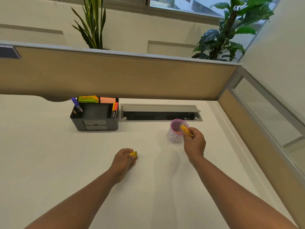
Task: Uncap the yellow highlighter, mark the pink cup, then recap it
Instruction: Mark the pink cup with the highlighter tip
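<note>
A pink-rimmed translucent cup point(173, 137) stands upright on the white desk point(66, 162), right of centre, with blue pen lines on its side. My right hand point(194, 144) is closed around the uncapped yellow highlighter point(185, 131), whose tip end sits at the cup's rim on its right side. My left hand point(124, 158) rests on the desk to the left of the cup, pinching the yellow cap point(133, 154) between its fingers.
A black desk organiser point(94, 119) with pens, markers and sticky notes stands at the back left. A grey cable tray point(160, 113) with its lid up runs behind the cup. Beige partitions point(115, 76) close the desk at the back and right.
</note>
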Tool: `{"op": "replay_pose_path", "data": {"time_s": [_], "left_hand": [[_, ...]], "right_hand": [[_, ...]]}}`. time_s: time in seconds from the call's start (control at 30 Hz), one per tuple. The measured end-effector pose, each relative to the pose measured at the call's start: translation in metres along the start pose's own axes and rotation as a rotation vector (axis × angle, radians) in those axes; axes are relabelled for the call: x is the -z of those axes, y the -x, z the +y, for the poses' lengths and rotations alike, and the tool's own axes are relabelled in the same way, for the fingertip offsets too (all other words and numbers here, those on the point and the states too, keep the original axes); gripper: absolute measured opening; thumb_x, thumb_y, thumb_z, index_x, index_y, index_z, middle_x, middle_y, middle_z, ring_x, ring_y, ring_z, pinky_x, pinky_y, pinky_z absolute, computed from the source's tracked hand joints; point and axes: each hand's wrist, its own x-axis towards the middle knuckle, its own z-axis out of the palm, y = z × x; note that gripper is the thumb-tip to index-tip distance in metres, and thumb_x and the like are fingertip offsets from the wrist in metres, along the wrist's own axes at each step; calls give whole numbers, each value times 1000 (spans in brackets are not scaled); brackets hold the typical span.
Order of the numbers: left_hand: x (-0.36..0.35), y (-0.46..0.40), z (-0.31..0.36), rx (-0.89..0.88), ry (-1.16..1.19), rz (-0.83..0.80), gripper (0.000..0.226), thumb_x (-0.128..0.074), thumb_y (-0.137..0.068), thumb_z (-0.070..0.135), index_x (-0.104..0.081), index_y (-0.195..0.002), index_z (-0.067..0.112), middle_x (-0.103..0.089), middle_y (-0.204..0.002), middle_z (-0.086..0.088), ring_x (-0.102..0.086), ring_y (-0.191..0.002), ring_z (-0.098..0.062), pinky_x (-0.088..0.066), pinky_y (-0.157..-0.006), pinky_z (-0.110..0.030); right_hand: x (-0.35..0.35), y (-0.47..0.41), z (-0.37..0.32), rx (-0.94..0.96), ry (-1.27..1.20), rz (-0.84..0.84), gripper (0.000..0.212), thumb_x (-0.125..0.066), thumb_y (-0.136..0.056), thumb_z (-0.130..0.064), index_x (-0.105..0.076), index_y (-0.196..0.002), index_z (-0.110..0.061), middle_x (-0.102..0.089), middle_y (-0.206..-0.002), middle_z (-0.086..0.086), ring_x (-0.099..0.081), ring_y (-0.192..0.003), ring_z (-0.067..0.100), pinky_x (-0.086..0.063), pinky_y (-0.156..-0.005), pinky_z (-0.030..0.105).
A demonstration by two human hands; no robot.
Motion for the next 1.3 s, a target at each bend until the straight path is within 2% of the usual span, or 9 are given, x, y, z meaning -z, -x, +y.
{"op": "replay_pose_path", "data": {"time_s": [0.23, 0.4, 0.7, 0.8, 0.9, 1.0, 1.1, 1.2, 1.3], "left_hand": [[6, -3, 1, 14, -53, -33, 12, -64, -97, 7, -61, -109, 8, -71, -121, -19, -70, -104, -22, -54, -100, -39], [7, -2, -2, 4, -49, -29, 11, -61, -98, 6, -61, -109, 9, -73, -116, -15, -69, -105, -22, -54, -98, -37], [9, -4, -4, 2, -50, -33, 10, -62, -98, 6, -61, -107, 10, -74, -110, -13, -67, -102, -23, -52, -100, -40], [10, -4, -4, 0, -46, -38, 11, -61, -98, 6, -61, -108, 9, -74, -113, -13, -69, -103, -21, -55, -93, -34], [10, -4, -5, 3, -41, -40, 12, -61, -98, 6, -60, -110, 9, -74, -114, -11, -70, -102, -18, -55, -86, -29], [11, -5, -6, 6, -41, -38, 14, -60, -98, 5, -60, -112, 9, -75, -115, -10, -71, -104, -18, -54, -86, -29], [11, -5, -5, 12, -40, -34, 14, -60, -99, 4, -60, -112, 9, -75, -115, -10, -70, -107, -20, -54, -87, -30], [10, -5, -5, 17, -37, -38, 15, -59, -99, 4, -60, -113, 9, -74, -116, -10, -70, -105, -19, -54, -88, -31], [11, -6, -5, 20, -31, -35, 14, -59, -99, 4, -60, -112, 9, -75, -116, -11, -71, -106, -19, -54, -88, -31]], "right_hand": [[-7, -26, 4, 37, 194, -29, 20, -68, -96, -14, -75, -114, -19, -72, -105, 5, -66, -91, 22, -54, -69, 28], [-11, -31, 1, 58, 230, -32, 24, -67, -95, -10, -74, -117, -17, -71, -111, 6, -64, -95, 22, -55, -76, 31], [-13, -38, -6, 38, 254, -54, 18, -66, -95, -10, -77, -106, -19, -75, -105, 8, -67, -91, 25, -55, -69, 31], [-12, -37, -11, 49, 228, -65, 25, -67, -95, -8, -74, -116, -18, -73, -113, 7, -67, -102, 28, -51, -72, 31], [-11, -35, -14, 39, 201, -69, 39, -67, -94, -2, -61, -128, -19, -67, -120, 8, -64, -108, 29, -51, -74, 31], [-10, -35, -17, 22, 155, -65, 41, -69, -92, -1, -51, -123, -21, -64, -119, 9, -62, -102, 26, -51, -70, 30], [-9, -36, -19, 47, 129, -56, 36, -69, -93, -4, -53, -122, -20, -65, -121, 11, -61, -100, 25, -51, -72, 31], [-8, -35, -21, 127, 129, -64, 36, -64, -97, -7, -57, -132, -17, -65, -128, 11, -63, -113, 30, -50, -77, 29], [-7, -33, -24, 160, 129, -71, 43, -61, -100, -11, -53, -141, -19, -62, -135, 8, -59, -119, 27, -51, -78, 28]]}}
